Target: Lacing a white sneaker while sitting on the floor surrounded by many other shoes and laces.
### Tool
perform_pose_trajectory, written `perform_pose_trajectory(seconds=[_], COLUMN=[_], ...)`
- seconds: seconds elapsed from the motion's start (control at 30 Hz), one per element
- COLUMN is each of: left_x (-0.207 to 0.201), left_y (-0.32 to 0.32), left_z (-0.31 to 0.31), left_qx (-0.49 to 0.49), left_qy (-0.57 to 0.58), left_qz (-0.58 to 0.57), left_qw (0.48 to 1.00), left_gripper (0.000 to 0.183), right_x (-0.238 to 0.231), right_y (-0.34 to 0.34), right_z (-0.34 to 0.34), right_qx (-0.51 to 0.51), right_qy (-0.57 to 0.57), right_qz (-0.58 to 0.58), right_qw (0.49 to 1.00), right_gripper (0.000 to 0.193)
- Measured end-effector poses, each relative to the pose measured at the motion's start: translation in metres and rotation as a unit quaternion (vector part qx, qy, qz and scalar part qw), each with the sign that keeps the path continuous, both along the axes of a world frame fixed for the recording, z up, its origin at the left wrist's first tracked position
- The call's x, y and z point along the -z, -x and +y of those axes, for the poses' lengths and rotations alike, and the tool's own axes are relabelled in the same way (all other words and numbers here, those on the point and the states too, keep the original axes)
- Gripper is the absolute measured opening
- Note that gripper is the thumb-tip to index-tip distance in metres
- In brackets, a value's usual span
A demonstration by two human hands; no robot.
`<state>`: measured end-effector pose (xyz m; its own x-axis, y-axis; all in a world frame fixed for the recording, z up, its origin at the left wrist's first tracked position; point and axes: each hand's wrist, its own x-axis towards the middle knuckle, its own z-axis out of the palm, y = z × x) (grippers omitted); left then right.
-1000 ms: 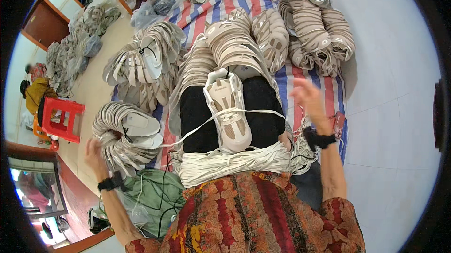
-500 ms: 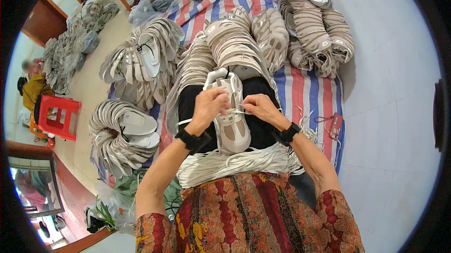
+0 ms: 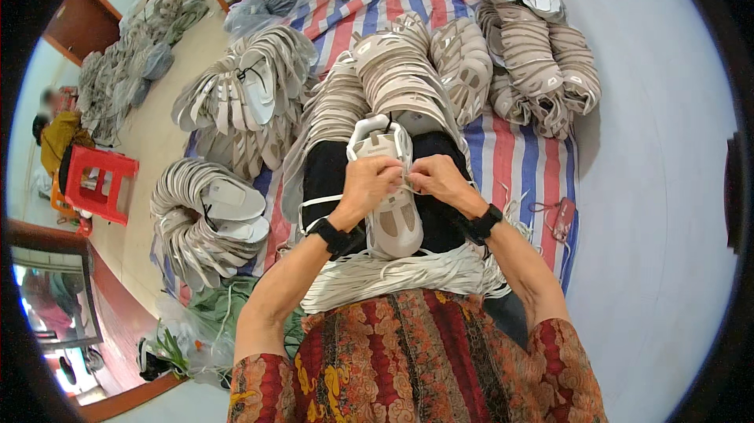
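Note:
A beige and white sneaker upper (image 3: 398, 228) lies across my lap, toe toward me, with a mesh patch at its toe. My left hand (image 3: 371, 187) is closed in a pinch over the left side of its lacing. From the right, my right hand (image 3: 440, 181) pinches a white shoelace at the upper's edge, close to the left fingertips. One loose length of shoelace (image 3: 323, 200) loops out left of the upper. The fingers partly hide the eyelets. A thick bundle of white laces (image 3: 393, 278) rests across my lap, against my patterned shirt.
Nested shoe uppers (image 3: 399, 69) stand in rows just beyond my knees. More tied bundles (image 3: 210, 215) lie to the left, others (image 3: 534, 54) at the far right. Beneath them spreads a striped sheet (image 3: 503, 156). A red stool (image 3: 98, 183) and a small red object (image 3: 561, 219) flank me.
My left hand has come down and right onto the lacing, near the right hand. The right hand stays beside the upper. The whole view has shifted slightly.

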<state>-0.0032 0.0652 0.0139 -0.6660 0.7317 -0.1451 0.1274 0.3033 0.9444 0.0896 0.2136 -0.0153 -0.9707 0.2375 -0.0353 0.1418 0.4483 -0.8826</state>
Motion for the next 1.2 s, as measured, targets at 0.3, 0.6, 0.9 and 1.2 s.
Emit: perform_pose_trajectory(seconds=[0.3,0.6,0.9,1.2], left_x=[0.035,0.040,0.023,0.033], left_y=[0.010,0.004,0.004,0.003], left_z=[-0.070,-0.064,-0.051,-0.057], left_qx=[-0.090,-0.070,-0.081,-0.104], left_qy=[0.018,0.031,0.064,-0.043], left_qz=[-0.131,-0.109,-0.197,-0.246], left_qw=[0.987,0.991,0.975,0.963], left_gripper=[0.012,0.013,0.013,0.009], right_x=[-0.017,-0.008,-0.007,0.003], right_y=[0.022,0.024,0.024,0.033], right_z=[-0.030,-0.036,-0.038,-0.039], right_qx=[-0.096,-0.135,-0.161,-0.160], right_qy=[-0.238,-0.245,-0.255,-0.250], right_qz=[0.272,0.225,0.246,0.219], right_qw=[0.928,0.933,0.921,0.930], right_gripper=[0.006,0.012,0.021,0.007])
